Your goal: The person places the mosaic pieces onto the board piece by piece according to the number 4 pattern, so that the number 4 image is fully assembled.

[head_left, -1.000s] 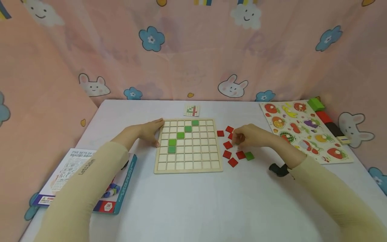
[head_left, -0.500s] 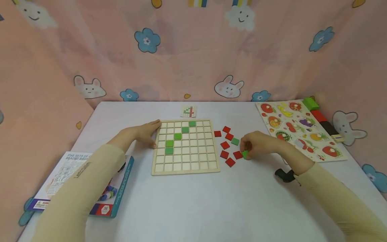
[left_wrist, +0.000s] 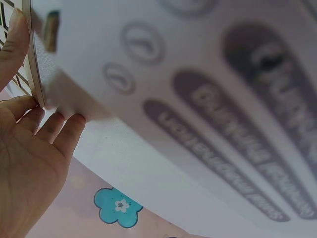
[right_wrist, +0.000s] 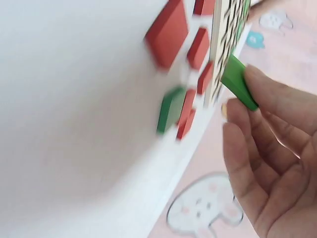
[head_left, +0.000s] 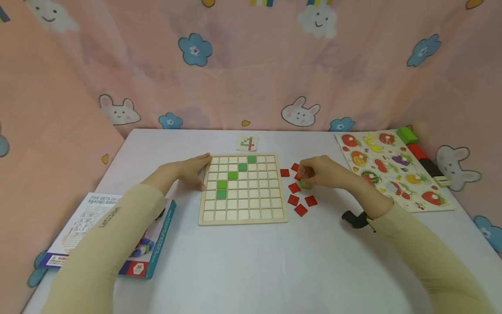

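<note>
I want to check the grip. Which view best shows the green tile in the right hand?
The right wrist view: the green tile is large there, pinched by the right hand. The head view shows only a green speck under that hand; the left wrist view shows none.

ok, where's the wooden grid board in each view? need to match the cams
Head: wooden grid board lies centre on the table, left hand flat against its left edge.
Left wrist: only the board's edge shows at top left, fingertips touching it.
Right wrist: a thin blurred strip at top centre, beyond the red tiles.
Shared landmark: the board's pale rim. The red tiles show in the head and right wrist views only.
</note>
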Motion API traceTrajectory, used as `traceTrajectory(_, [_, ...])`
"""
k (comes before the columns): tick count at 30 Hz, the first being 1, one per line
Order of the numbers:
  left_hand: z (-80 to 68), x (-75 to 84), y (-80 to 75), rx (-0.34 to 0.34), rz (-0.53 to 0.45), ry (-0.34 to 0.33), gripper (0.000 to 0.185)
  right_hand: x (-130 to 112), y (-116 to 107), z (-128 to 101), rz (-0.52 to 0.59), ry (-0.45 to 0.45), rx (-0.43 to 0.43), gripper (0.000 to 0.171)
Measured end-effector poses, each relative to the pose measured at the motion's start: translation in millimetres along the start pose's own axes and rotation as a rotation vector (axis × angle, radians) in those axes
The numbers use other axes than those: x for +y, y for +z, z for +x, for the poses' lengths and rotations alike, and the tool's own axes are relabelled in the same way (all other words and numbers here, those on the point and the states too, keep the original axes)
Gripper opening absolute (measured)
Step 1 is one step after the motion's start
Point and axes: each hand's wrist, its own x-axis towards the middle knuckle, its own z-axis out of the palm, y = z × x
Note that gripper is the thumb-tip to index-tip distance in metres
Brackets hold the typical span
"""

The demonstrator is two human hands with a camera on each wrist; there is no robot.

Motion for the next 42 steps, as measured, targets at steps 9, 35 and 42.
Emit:
traceTrajectory(9, [0.6, 1.6, -1.2, 0.001, 0.002, -0.004, 0.104, -39, 25, 24, 0.051, -0.041, 0.092, 0.012])
traceTrajectory(35, [1.7, 1.0, -1.4, 0.003, 0.003, -0.032, 0.103, -116, 81, 89, 0.105, -0.182, 0.061, 0.012])
traceTrajectory(42, [-0.6, 2.3, -3.3, -0.001, 0.001, -0.026, 0.103, -122, 88, 94, 0.056, -0.161, 0.052, 0.012])
